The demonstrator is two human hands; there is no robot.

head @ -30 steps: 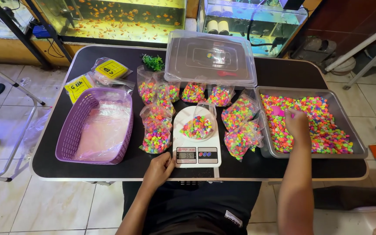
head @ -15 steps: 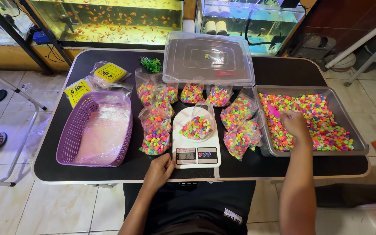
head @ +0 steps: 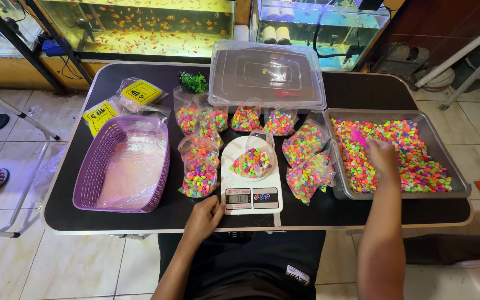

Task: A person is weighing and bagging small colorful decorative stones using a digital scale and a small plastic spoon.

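Note:
My right hand [head: 383, 156] is over the grey tray [head: 455, 165] of neon-coloured gravel and grips a pink scoop [head: 359, 137], whose blade pokes out above my fingers. A white digital scale [head: 251, 185] stands at the table's front middle with an open clear bag of coloured gravel [head: 251, 162] on its platform. My left hand [head: 205, 217] rests on the table edge just left of the scale, fingers loosely curled, holding nothing. Several filled bags of gravel [head: 198, 172] stand around the scale.
A purple basket [head: 93, 175] lined with clear plastic bags sits at the left. Two yellow-labelled packets [head: 100, 115] lie behind it. A clear lidded box [head: 268, 73] and a small green plastic plant [head: 194, 82] are at the back. Fish tanks stand beyond the black table [head: 362, 91].
My right hand has drawn back slightly toward the tray's left side, and the pink scoop now shows above it. The left hand has stayed put.

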